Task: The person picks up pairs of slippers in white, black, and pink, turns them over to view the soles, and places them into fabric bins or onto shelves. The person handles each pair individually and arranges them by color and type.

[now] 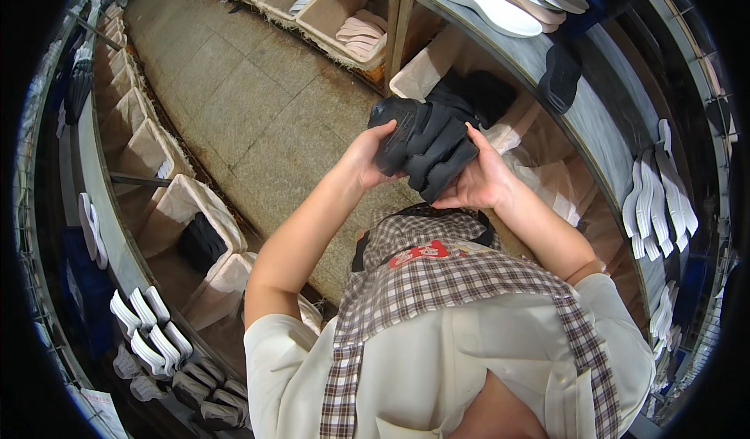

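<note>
A stack of several black shoe soles (426,146) is held between my two hands, in front of my chequered apron (461,271). My left hand (371,154) grips the stack's left end, thumb on top. At the right end my right hand (480,177) wraps round it, with fingers beneath and thumb along the side. Just beyond the stack, a cloth-lined bin (422,72) holds more black soles (488,95). One single black sole (559,78) lies on the shelf to the right of that bin.
White soles (488,5) lie on the right shelf (601,138), with rows of white soles (660,197) further along. Lined bins (199,197) run below the left shelf; one has black soles (201,240). White soles (152,330) stack nearer me. A wooden post (398,25) stands ahead.
</note>
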A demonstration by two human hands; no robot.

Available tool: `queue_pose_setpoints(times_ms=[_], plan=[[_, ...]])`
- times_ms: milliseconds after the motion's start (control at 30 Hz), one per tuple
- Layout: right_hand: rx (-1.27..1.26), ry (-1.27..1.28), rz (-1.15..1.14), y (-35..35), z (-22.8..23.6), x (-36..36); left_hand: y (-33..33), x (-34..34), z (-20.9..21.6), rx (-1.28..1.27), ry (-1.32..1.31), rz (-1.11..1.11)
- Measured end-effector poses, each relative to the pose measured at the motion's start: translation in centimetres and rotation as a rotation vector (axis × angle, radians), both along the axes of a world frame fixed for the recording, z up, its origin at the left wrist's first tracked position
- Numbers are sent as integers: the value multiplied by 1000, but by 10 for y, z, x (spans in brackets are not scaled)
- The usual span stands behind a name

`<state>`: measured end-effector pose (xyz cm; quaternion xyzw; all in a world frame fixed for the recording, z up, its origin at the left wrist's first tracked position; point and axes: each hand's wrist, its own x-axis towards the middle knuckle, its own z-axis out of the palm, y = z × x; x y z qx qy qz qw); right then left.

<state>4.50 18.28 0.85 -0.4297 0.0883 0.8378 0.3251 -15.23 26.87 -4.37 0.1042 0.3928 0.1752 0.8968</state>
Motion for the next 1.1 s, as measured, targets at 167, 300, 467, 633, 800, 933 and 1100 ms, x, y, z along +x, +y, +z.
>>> queue_pose_setpoints(times_ms=[167, 300, 467, 633, 800, 933, 1100], plan=[[29, 29, -7, 0, 1, 1, 3, 1, 1, 6, -1, -18], [29, 23, -7, 2, 2, 1, 5, 0, -2, -12, -65, -14], [58, -32, 7, 4, 3, 2, 5, -2, -2, -24, -175, 43], [447, -214, -103, 16, 14, 2, 2, -7, 5, 257, -307, 125], [791, -441, -141, 19, 39, -4, 5, -13, 13, 496, -410, 199], [954, -532, -99, 19, 56, -10, 17, -12, 20, 626, -535, 155], [1025, -580, -64, 20, 65, -11, 26, -14, 24, 694, -508, 171]])
